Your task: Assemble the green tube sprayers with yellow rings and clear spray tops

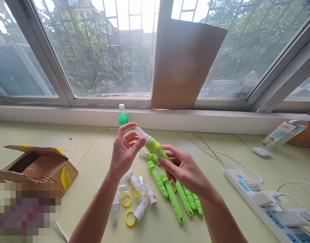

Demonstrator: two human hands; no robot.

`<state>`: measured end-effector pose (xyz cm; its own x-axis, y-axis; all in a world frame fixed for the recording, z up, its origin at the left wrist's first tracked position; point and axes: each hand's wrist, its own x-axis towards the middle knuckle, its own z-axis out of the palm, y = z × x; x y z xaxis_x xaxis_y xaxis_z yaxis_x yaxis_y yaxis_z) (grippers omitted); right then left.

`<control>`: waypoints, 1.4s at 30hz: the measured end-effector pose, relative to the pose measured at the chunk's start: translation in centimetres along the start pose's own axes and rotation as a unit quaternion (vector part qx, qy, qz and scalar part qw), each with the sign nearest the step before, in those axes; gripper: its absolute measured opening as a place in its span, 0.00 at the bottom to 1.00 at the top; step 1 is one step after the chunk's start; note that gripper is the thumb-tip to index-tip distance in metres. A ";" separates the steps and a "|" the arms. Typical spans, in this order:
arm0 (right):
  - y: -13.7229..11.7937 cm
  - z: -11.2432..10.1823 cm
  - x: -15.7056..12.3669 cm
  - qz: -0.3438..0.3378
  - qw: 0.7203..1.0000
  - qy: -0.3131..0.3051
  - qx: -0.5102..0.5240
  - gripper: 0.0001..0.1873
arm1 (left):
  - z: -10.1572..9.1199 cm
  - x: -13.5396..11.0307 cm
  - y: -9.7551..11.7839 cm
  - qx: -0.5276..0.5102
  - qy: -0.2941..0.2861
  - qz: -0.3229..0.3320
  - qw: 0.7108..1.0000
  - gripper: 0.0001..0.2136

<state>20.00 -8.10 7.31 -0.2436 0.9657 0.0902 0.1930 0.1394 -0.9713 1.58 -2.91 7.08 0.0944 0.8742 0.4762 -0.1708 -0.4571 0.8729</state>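
My right hand [182, 166] grips a green ribbed tube [155, 147] that carries a yellow ring near its top, held up over the table. My left hand [124, 148] pinches the clear white cap [141, 133] at the tube's upper end with thumb and fingertips. Below the hands, several more green ribbed tubes [173, 198] lie side by side on the pale green table [89, 158]. To their left lie several clear white caps [141, 209] and loose yellow rings [126, 200].
An open cardboard box [35, 165] sits at the left. A small green bottle [123, 115] stands by the window sill. A white power strip [263, 202] with plugs and cables lies at the right. A cardboard sheet [185, 64] leans on the window.
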 end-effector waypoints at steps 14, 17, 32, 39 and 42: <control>0.0 0.2 0.2 0.016 0.993 -0.052 0.108 0.17 | -0.1 0.2 -0.1 -0.045 -0.033 -0.004 0.998 0.23; 0.1 0.2 0.2 0.006 0.992 -0.041 0.117 0.16 | -0.3 0.3 0.0 -0.047 -0.037 0.005 0.998 0.22; 0.1 -0.3 0.2 -0.013 0.990 -0.012 0.143 0.16 | -5.0 2.1 -9.1 0.565 -0.219 -0.234 0.760 0.14; 0.0 -0.5 0.0 -0.017 0.990 -0.016 0.143 0.15 | -5.0 2.1 -12.2 0.610 -0.249 -0.296 0.692 0.16; 0.0 -0.6 -0.1 -0.018 0.990 -0.019 0.142 0.15 | -5.1 2.1 -12.4 0.610 -0.259 -0.299 0.687 0.16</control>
<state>20.58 -8.08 7.45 -0.2817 0.9516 0.1231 -0.0896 0.1016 -0.9908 -1.09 5.40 -3.29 0.1811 0.9339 -0.3082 0.9690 -0.1160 0.2181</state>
